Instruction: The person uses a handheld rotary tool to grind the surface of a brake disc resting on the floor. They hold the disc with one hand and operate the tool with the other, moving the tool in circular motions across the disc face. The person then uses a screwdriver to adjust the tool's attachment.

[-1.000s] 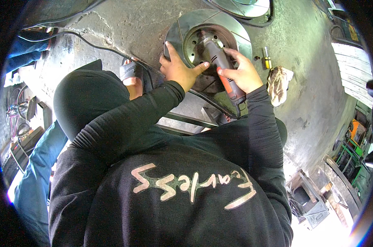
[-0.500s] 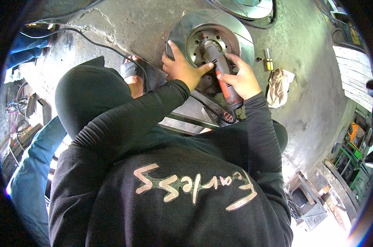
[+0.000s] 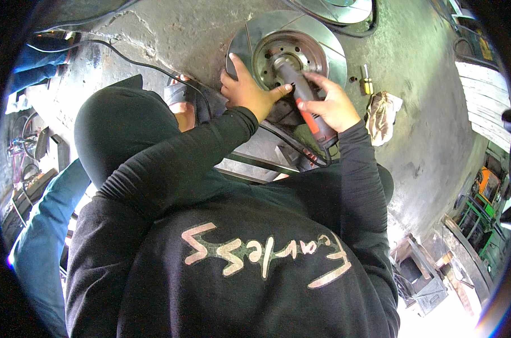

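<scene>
A shiny brake disc (image 3: 331,50) with a recessed, holed hub lies ahead of me. My left hand (image 3: 250,96) grips its near-left rim, with the thumb stretched over the disc face towards the tool. In my right hand (image 3: 337,104) is a grey and red angle grinder (image 3: 307,110), slanting up and left. The tool's head lies over the hub recess; the part meeting the metal is hidden. A black cord leaves the grinder's near end.
A second disc (image 3: 354,10) lies at the far edge. Right of the work are a yellow-handled screwdriver (image 3: 367,84) and a crumpled cloth (image 3: 380,121). A black cable (image 3: 137,63) crosses the floor at left. Metal bars (image 3: 258,163) stand close to my body.
The grinder's head has shifted slightly within the hub recess, and my right hand has turned a little with it. My left hand stays on the disc's rim.
</scene>
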The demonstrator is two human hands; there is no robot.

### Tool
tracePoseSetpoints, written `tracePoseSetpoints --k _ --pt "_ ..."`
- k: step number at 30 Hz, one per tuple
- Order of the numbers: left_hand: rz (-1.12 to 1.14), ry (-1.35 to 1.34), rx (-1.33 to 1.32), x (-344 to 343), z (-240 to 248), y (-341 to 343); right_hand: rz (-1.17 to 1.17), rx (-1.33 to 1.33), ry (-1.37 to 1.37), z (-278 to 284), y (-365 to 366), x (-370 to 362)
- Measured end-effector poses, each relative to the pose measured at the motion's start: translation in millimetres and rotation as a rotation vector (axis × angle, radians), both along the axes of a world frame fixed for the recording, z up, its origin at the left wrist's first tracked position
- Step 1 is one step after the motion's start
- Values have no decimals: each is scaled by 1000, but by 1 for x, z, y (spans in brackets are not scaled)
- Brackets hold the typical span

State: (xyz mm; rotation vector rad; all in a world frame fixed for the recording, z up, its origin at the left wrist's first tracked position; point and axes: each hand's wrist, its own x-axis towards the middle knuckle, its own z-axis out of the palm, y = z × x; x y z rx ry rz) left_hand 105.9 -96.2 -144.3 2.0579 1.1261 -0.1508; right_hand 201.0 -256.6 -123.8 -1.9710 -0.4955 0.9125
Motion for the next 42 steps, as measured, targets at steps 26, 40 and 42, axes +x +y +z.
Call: tracePoseSetpoints --k 26,40,42 --pt "10 28 -10 3 1 2 5 15 73 11 10 -3" --pt "12 35 -24 4 4 0 9 11 -5 5 1 -6" --pt "8 50 -22 6 5 -2 -1 12 -27 4 0 -6"
